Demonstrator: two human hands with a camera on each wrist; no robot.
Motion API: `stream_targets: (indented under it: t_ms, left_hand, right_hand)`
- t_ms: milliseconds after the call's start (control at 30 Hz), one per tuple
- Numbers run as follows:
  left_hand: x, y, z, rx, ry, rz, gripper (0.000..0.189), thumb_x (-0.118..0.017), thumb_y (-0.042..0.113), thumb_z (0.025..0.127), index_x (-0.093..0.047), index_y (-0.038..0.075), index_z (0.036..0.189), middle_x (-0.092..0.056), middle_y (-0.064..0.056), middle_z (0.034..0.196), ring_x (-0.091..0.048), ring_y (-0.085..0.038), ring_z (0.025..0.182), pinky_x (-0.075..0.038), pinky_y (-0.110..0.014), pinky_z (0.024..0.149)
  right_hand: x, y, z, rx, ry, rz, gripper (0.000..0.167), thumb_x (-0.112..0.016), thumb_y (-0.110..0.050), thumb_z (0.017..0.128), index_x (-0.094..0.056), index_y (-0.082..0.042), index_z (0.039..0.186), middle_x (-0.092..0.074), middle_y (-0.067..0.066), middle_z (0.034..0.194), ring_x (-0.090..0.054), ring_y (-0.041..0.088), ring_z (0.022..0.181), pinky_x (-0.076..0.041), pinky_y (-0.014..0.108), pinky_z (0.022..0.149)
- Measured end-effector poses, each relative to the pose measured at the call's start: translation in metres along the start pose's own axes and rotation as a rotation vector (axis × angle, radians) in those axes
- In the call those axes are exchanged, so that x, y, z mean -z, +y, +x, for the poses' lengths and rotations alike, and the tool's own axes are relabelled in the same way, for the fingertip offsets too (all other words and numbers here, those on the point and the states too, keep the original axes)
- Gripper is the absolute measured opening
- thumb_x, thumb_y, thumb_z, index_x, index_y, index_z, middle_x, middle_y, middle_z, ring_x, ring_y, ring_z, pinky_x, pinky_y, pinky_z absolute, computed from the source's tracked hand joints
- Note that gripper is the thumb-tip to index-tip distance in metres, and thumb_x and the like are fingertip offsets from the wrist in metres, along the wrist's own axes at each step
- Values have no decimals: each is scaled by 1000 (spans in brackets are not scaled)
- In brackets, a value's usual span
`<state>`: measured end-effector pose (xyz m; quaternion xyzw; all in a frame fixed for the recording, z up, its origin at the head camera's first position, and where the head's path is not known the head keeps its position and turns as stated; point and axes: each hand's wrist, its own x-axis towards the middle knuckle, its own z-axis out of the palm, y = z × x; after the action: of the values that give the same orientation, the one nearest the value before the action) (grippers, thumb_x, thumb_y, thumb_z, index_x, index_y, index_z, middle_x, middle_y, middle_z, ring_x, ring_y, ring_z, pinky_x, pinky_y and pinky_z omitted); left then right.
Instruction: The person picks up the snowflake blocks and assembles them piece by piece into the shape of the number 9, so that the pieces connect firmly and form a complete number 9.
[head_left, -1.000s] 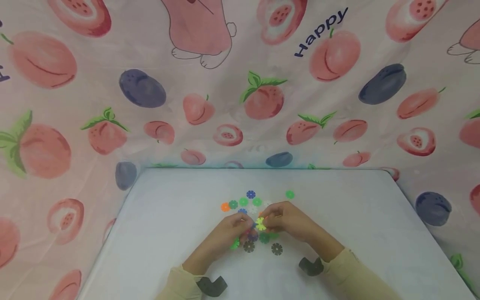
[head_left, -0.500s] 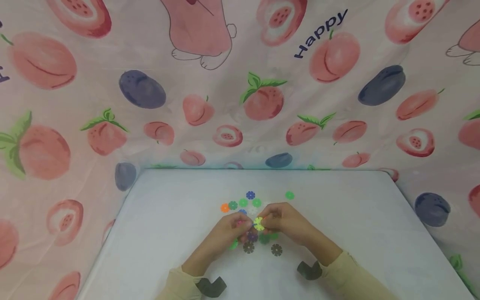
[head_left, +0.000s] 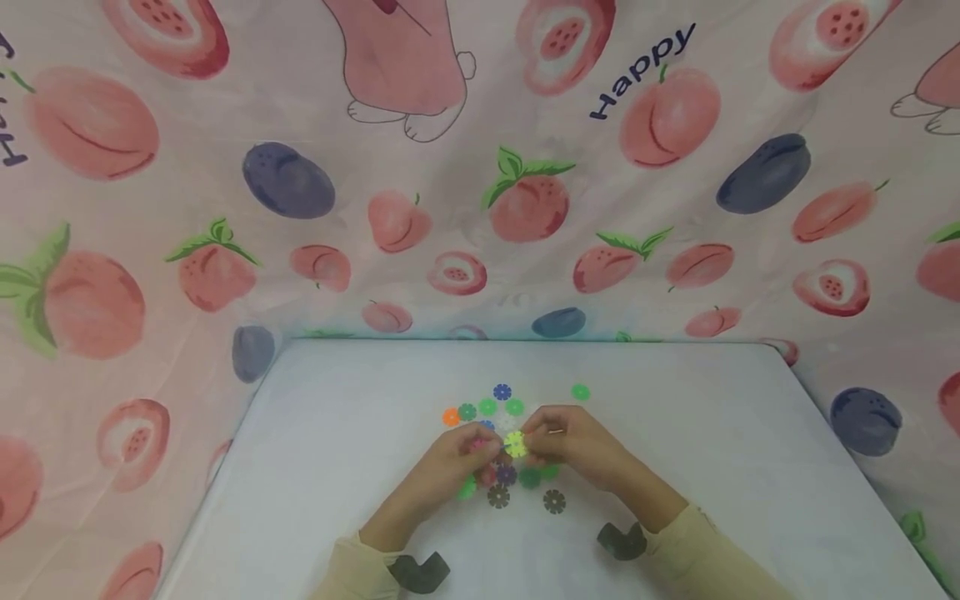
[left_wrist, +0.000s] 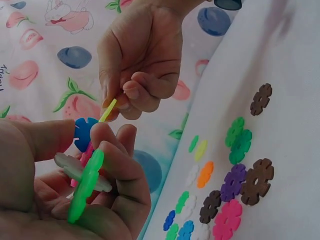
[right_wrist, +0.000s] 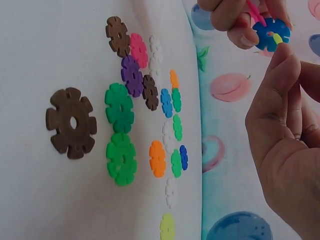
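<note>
My left hand (head_left: 450,467) holds a joined group of notched plastic discs. In the left wrist view it includes a green disc (left_wrist: 86,186), a whitish disc (left_wrist: 70,166), a pink disc partly hidden by fingers and a blue disc (left_wrist: 85,134) at its far end. Between thumb and finger, my right hand (head_left: 585,446) pinches a yellow disc (head_left: 515,444). Its edge meets the blue disc's rim at right angles; from the right wrist view, the yellow edge (right_wrist: 277,38) lies against the blue face. How deeply the two are slotted, I cannot tell.
Loose notched discs lie on the white table (head_left: 337,417) below and beyond the hands. Among them are a brown disc (head_left: 554,502), a purple disc (head_left: 506,476), an orange disc (head_left: 451,417) and a lone green disc (head_left: 581,392). A fruit-patterned cloth (head_left: 420,175) hangs behind.
The yellow disc has shifted slightly left toward the left hand and turned a little. Both hands keep their grips; the loose discs stay in place.
</note>
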<state>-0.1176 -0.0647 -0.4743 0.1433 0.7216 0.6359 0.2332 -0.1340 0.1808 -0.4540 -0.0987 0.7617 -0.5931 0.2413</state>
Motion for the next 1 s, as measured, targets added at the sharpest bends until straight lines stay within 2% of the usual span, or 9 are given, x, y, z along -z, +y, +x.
stream_targets:
  t_ms: [233,367,467,567,667,733,833,900,1000]
  left_hand:
    - [0,-1,-1,28,31,-25,34,-58,34,104,-60,2,113,-72,-24,111,-67,-15,77,-54,-25,73]
    - [1,-1,-2,48,57,-10,36,-53,34,106,-56,2,122,-73,-23,110,-70,-19,84,-54,-35,86]
    - [1,0,-4,82,109,28,42,-49,37,106,-52,9,137,-73,-13,119,-70,-25,105,-49,-51,103]
    - [3,1,-5,106,169,88,46,-46,35,106,-46,22,149,-71,0,127,-56,-30,134,-36,-62,116]
    - [6,4,-5,126,210,118,46,-42,32,106,-45,31,151,-71,4,124,-49,-29,140,-44,-53,110]
    - [9,5,-5,138,224,103,44,-41,29,106,-46,34,149,-70,3,124,-58,-28,129,-54,-39,93]
    - [11,7,-5,160,228,5,43,-40,28,106,-47,33,148,-68,-4,123,-68,-22,100,-51,-24,65]
    - [12,8,-5,160,219,-82,44,-40,25,106,-46,30,149,-65,-12,126,-69,-21,89,-50,-22,58]
    - [12,7,-5,153,205,-186,45,-41,23,106,-45,24,150,-61,-19,130,-66,-18,88,-52,-22,65]
  right_hand:
    - [9,5,-1,-25,23,-5,28,-71,-19,94,-67,4,110,-70,17,98,-67,20,85,-60,35,82]
    - [15,8,-1,-37,37,-68,32,-71,-22,94,-66,3,114,-71,20,103,-67,24,90,-58,34,82]
    - [19,11,1,-46,69,-129,29,-70,-23,95,-68,-2,114,-71,20,106,-67,24,92,-57,34,81]
    - [23,13,2,-58,105,-183,27,-70,-24,94,-69,-5,113,-71,16,104,-66,22,91,-56,33,81]
    - [23,15,5,-68,123,-224,26,-72,-25,93,-71,-8,112,-72,10,102,-65,21,90,-56,33,81]
    - [23,16,8,-64,118,-253,25,-72,-26,94,-71,-9,112,-72,6,103,-65,21,91,-56,32,81]
    - [21,21,14,-53,106,-303,21,-71,-27,95,-73,-13,111,-72,0,105,-64,19,92,-56,31,80]
    - [20,23,18,-33,98,-340,19,-70,-27,96,-74,-15,110,-72,-2,107,-64,18,93,-56,31,80]
    - [18,27,23,-1,98,-401,15,-72,-27,95,-76,-17,106,-73,-5,107,-64,17,96,-56,35,83]
